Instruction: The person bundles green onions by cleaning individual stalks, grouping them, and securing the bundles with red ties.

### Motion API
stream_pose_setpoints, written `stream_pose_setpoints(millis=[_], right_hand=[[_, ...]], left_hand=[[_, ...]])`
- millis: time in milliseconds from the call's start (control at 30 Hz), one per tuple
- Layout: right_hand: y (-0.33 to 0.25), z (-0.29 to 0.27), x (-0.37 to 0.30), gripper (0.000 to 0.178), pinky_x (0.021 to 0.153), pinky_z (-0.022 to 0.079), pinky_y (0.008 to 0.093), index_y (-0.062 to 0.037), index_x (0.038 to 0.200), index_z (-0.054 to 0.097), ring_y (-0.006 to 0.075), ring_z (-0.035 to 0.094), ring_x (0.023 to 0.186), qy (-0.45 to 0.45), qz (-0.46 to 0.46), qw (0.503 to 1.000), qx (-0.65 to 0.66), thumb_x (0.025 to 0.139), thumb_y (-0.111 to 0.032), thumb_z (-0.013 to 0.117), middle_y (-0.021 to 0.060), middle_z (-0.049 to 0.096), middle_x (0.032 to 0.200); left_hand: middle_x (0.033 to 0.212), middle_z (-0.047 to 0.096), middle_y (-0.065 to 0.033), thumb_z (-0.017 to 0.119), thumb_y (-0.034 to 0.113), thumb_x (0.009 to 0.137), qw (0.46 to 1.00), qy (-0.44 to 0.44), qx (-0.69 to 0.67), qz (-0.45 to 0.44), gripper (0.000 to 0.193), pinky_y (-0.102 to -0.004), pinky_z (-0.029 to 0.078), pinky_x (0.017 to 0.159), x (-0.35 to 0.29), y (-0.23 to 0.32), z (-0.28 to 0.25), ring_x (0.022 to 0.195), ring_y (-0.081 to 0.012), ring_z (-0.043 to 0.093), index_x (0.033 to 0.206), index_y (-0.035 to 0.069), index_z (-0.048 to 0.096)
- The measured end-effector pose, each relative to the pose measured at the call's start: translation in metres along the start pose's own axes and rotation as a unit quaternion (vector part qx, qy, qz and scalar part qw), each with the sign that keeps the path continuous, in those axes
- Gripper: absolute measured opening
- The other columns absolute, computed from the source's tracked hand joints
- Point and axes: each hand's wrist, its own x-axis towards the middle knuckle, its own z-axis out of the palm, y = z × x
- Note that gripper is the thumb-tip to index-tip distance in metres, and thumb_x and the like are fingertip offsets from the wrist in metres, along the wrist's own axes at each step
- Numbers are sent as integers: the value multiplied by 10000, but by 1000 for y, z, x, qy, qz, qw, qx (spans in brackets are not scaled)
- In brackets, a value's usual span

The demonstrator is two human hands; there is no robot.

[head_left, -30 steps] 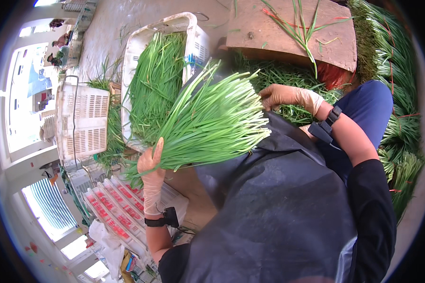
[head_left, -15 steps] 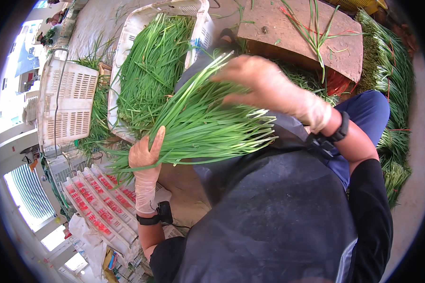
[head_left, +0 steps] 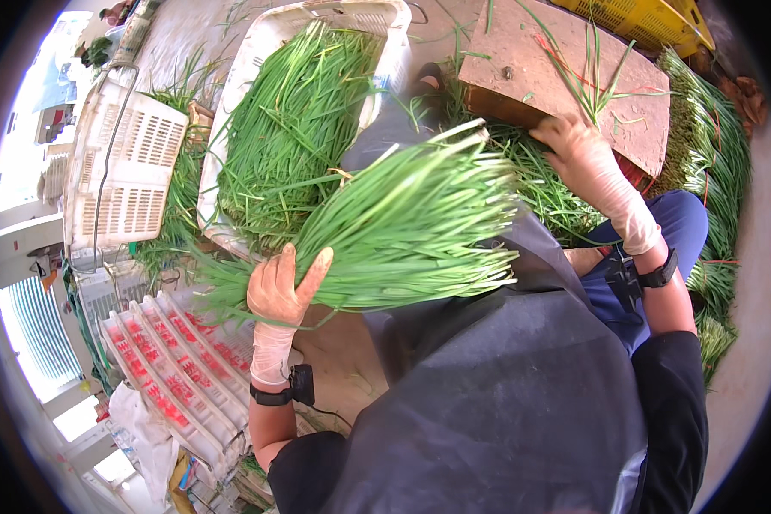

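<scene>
A thick bunch of garlic chives (head_left: pixel 403 227) spreads across my apron and lap, pale stem ends toward the right. My left hand (head_left: pixel 284 287), in a thin glove, is closed around its leafy left part with the thumb over the top. To the right of the bunch, my gloved right hand (head_left: pixel 578 158) hovers by the near edge of a brown board (head_left: pixel 574 81). Its fingers are bent but apart, with nothing visible in them. Loose chives (head_left: pixel 544 184) lie below that hand, and several strands rest on the board.
Ahead stands a white crate (head_left: pixel 392 43) heaped with chives. Another white crate (head_left: pixel 124 163) is at the left, beside scattered leaves. Red-marked white crates (head_left: pixel 176 368) sit at lower left. Tied chive bundles (head_left: pixel 720 163) line the right, with a yellow crate (head_left: pixel 651 21) at the far right.
My right hand has moved right, off the bunch to beside the board. My left hand keeps its grip, and the bunch's stem ends now sit slightly farther right. The view has shifted a little.
</scene>
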Motion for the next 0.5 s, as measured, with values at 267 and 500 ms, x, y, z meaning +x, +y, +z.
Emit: stream_pose_setpoints(millis=[267,500], right_hand=[[-133,-31,114,297,905,492,328,23,1080,677,214,650,960,-239,-45,818,520,917,-220,628,133,699,1028],[-68,-34,118,225,711,461,248,-3,1004,631,98,527,701,-90,-87,447,886,953,-215,576,-5,584,773]], left_hand=[[994,647,-172,705,199,817,995,46,30,85,526,-356,512,633,16,-3,-10,732,-269,626,1304,347,572],[1008,637,-159,710,181,817,997,29,1,78,533,-354,507,624,4,-6,-1,747,-269,625,1308,331,564]])
